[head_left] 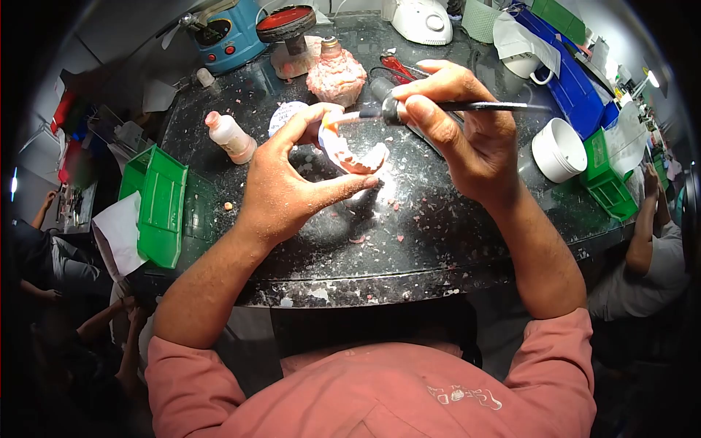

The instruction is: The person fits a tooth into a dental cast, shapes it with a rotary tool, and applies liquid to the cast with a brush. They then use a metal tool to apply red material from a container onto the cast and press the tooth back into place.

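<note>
My left hand [281,179] is curled around a horseshoe-shaped dental cast [355,158], with thumb and fingers at its edges. The cast is pale, with pinkish and bluish parts and an orange spot near its upper left. My right hand [467,128] pinches a slim, black-handled brush [504,106] held nearly level. Its pale tip points left and reaches the cast's upper left edge; whether it touches cannot be made out. Beyond the cast stands a lumpy, pink-crusted burner jar [336,77]. A white bottle with a pink cap [232,139] leans left of my left hand.
Green bins stand at left [162,208] and right [607,175]. A white tub [558,150] is right of my right hand. At the back are a blue machine [232,36], a red-topped stand [286,23] and a white device [422,20]. Other people sit at both sides.
</note>
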Demonstrator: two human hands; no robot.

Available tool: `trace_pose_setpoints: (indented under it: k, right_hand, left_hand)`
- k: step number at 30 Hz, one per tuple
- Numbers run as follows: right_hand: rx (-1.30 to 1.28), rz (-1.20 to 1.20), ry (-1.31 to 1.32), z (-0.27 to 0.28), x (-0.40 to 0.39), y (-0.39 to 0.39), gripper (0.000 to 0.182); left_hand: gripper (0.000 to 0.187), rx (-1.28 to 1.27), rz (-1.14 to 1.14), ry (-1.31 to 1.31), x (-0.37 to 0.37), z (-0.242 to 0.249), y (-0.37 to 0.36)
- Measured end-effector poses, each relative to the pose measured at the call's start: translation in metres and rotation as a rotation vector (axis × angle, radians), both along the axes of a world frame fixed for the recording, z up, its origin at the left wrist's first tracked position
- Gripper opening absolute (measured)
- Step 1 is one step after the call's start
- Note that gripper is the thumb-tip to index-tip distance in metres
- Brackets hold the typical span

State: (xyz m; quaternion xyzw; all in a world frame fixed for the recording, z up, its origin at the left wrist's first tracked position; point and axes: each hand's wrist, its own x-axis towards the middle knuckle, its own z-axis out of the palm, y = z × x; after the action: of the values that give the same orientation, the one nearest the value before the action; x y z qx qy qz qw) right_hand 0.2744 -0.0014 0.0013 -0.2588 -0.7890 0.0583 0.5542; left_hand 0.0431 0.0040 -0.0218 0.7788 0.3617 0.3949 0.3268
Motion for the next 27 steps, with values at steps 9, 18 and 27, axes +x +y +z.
trace_pose_setpoints:
  k: [9, 18, 27]
  right_hand:
    - [-0.37, 0.286, 0.181, 0.0, 0.005, -0.004, 0.013]
    - [-0.335, 0.205, 0.533, 0.004, 0.0, 0.001, 0.017]
    - [-0.191, 0.005, -0.031, 0.063, -0.114, 0.063, 0.024]
  left_hand:
    - [0.079, 0.091, 0.062, -0.028, 0.001, -0.005, 0.001]
    - [0.076, 0.047, 0.036, -0.169, 0.002, -0.005, 0.001]
    - [0.086, -0.575, -0.526, -0.812, -0.002, -0.014, 0.009]
